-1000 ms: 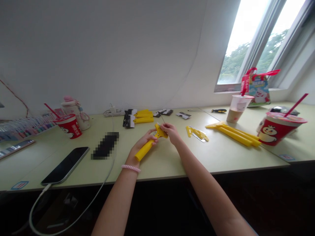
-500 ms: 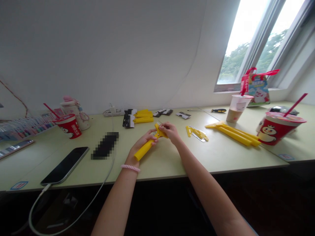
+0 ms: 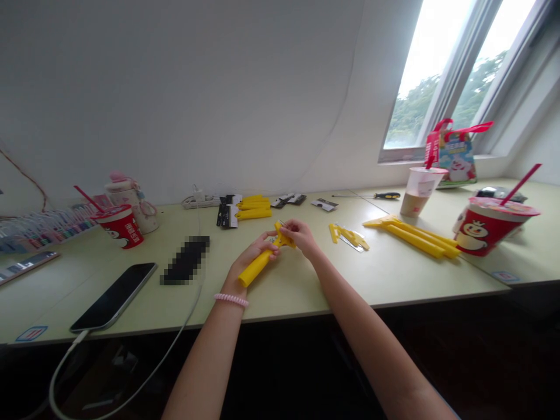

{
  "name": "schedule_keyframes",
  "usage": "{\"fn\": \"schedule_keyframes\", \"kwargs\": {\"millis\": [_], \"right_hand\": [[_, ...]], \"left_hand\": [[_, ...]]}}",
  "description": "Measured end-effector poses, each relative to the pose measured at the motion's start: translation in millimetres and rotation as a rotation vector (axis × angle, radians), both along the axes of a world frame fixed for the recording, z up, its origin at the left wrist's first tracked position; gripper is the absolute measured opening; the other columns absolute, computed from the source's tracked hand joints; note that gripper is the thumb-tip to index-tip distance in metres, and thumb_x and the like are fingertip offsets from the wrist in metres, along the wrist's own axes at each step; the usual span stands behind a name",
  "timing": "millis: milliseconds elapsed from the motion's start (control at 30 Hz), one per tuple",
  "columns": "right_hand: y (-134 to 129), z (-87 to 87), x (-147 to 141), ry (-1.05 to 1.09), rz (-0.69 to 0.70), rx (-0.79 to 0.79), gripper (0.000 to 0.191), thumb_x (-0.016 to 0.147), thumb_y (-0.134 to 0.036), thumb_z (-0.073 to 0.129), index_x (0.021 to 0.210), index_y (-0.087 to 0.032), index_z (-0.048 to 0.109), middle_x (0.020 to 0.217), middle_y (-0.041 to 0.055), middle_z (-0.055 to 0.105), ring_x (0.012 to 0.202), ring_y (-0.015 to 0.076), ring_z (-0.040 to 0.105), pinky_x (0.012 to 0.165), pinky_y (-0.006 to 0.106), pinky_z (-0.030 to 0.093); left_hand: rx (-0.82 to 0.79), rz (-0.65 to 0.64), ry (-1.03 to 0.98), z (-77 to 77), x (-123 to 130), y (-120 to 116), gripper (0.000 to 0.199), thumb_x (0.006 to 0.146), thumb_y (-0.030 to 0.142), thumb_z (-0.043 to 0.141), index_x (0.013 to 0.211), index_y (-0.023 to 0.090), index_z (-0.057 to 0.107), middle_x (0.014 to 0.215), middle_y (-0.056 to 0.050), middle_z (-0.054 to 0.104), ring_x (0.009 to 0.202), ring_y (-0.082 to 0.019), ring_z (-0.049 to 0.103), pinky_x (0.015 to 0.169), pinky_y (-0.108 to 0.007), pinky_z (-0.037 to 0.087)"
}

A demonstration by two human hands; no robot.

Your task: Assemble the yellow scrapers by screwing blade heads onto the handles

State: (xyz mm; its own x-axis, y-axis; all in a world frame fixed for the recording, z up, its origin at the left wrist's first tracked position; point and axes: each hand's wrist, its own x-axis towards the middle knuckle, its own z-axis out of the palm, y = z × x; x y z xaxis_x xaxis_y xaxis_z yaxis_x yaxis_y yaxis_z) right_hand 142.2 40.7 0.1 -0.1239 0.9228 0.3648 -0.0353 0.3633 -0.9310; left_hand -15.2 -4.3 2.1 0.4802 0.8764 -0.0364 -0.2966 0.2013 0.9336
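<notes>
My left hand (image 3: 252,254) grips a yellow plastic handle (image 3: 256,268) near its head, and the handle's end sticks out toward me. My right hand (image 3: 300,234) pinches the wider yellow head (image 3: 283,237) of the same piece from the far side, with a small pale part showing by the fingers. Just right of my hands lie small yellow pieces on a metal blade or sheet (image 3: 347,237). Further right lies a bundle of long yellow handles (image 3: 413,241). More yellow handles (image 3: 252,207) are stacked at the back, beyond my hands.
Packaged black-and-white parts (image 3: 227,211) and a screwdriver (image 3: 376,195) lie at the back. A charging phone (image 3: 114,297), a pixelated black item (image 3: 185,260), red paper cups (image 3: 492,226), a milk tea cup (image 3: 420,191), and a power strip (image 3: 200,202) share the pale green desk.
Both hands stay in nearly the same place on the yellow piece, with only slight shifts of the fingers. The whole scene has drifted a little left in view.
</notes>
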Motion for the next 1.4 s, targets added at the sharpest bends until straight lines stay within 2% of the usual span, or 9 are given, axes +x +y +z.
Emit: {"fn": "schedule_keyframes", "kwargs": {"millis": [200, 300, 433, 533, 633, 767, 967, 1200, 1400], "right_hand": [[-3, 5.5, -1, 0.029, 0.024, -0.100, 0.035, 0.056, -0.048, 0.066, 0.070, -0.017, 0.056, 0.059, -0.0029, 0.052, 0.053, 0.0095, 0.047, 0.049, 0.022, 0.036], [-1, 7.7, 3, 0.001, -0.091, -0.138, 0.036, 0.059, -0.043, 0.063, 0.083, -0.018, 0.053, 0.069, -0.0011, 0.056, 0.062, 0.0115, 0.051, 0.053, 0.022, 0.039], [4, 3.6, 15, -0.155, -0.290, -0.141, 0.026, 0.060, -0.027, 0.057, 0.082, -0.019, 0.047, 0.074, -0.0005, 0.054, 0.068, 0.0129, 0.052, 0.058, 0.023, 0.039], [3, -0.7, 23, -0.341, -0.288, -0.140, 0.016, 0.064, -0.025, 0.050, 0.077, -0.020, 0.044, 0.065, -0.0020, 0.052, 0.061, 0.0132, 0.049, 0.056, 0.025, 0.037], [1, -2.0, 26, -0.425, -0.294, -0.125, 0.018, 0.066, -0.028, 0.049, 0.082, -0.021, 0.042, 0.060, -0.0036, 0.050, 0.056, 0.0135, 0.047, 0.054, 0.025, 0.035], [1, -0.7, 26, -0.331, -0.344, -0.073, 0.028, 0.067, -0.028, 0.049, 0.091, -0.020, 0.040, 0.067, -0.0026, 0.054, 0.060, 0.0138, 0.050, 0.056, 0.025, 0.038], [-5, 4.7, 24, -0.215, -0.334, 0.191, 0.017, 0.073, -0.035, 0.050, 0.077, -0.019, 0.051, 0.064, 0.0022, 0.062, 0.058, 0.0138, 0.055, 0.058, 0.025, 0.041], [-19, 15.0, 22, -0.087, -0.609, 0.300, 0.037, 0.077, -0.052, 0.049, 0.069, -0.017, 0.055, 0.056, 0.0015, 0.057, 0.048, 0.0108, 0.048, 0.051, 0.023, 0.038], [-24, 15.9, 17, -0.089, -0.534, 0.416, 0.030, 0.084, -0.046, 0.042, 0.079, -0.018, 0.052, 0.058, -0.0010, 0.054, 0.050, 0.0095, 0.047, 0.050, 0.021, 0.037]], "left_hand": [[-0.037, 0.044, -0.081, 1.8, 1, 1, 0.056, 0.065, 0.002, 0.055, 0.119, 0.015, 0.047, 0.073, -0.005, 0.057, 0.049, -0.006, 0.049, 0.044, -0.015, 0.037], [-0.070, 0.163, -0.167, 3.6, 1, 4, 0.059, 0.064, -0.002, 0.052, 0.120, 0.017, 0.045, 0.080, -0.007, 0.057, 0.050, -0.005, 0.049, 0.043, -0.013, 0.036], [-0.138, 0.347, -0.258, 2.5, -1, 11, 0.061, 0.063, -0.004, 0.050, 0.118, 0.020, 0.041, 0.080, -0.005, 0.056, 0.051, -0.004, 0.048, 0.041, -0.011, 0.035], [-0.151, 0.420, -0.304, 0.2, -3, 16, 0.055, 0.063, -0.005, 0.052, 0.111, 0.020, 0.045, 0.084, -0.006, 0.057, 0.051, -0.003, 0.048, 0.041, -0.010, 0.036], [-0.148, 0.451, -0.328, -0.5, -5, 17, 0.052, 0.062, -0.004, 0.053, 0.107, 0.020, 0.047, 0.086, -0.006, 0.058, 0.051, -0.003, 0.049, 0.041, -0.010, 0.037], [-0.132, 0.466, -0.366, 1.0, -5, 16, 0.055, 0.060, -0.004, 0.054, 0.107, 0.023, 0.046, 0.087, -0.005, 0.058, 0.051, -0.002, 0.048, 0.042, -0.010, 0.038], [-0.127, 0.447, -0.340, 1.6, -5, 17, 0.064, 0.060, -0.004, 0.051, 0.116, 0.025, 0.039, 0.090, -0.006, 0.057, 0.050, -0.003, 0.047, 0.041, -0.012, 0.037], [-0.168, 0.319, -0.252, 0.1, -1, 14, 0.067, 0.061, -0.003, 0.052, 0.121, 0.022, 0.038, 0.090, -0.008, 0.057, 0.052, -0.005, 0.049, 0.042, -0.012, 0.036], [-0.178, 0.280, -0.205, -1.0, 1, 13, 0.069, 0.063, -0.004, 0.050, 0.125, 0.022, 0.035, 0.087, -0.009, 0.056, 0.052, -0.005, 0.049, 0.041, -0.012, 0.036]]}}
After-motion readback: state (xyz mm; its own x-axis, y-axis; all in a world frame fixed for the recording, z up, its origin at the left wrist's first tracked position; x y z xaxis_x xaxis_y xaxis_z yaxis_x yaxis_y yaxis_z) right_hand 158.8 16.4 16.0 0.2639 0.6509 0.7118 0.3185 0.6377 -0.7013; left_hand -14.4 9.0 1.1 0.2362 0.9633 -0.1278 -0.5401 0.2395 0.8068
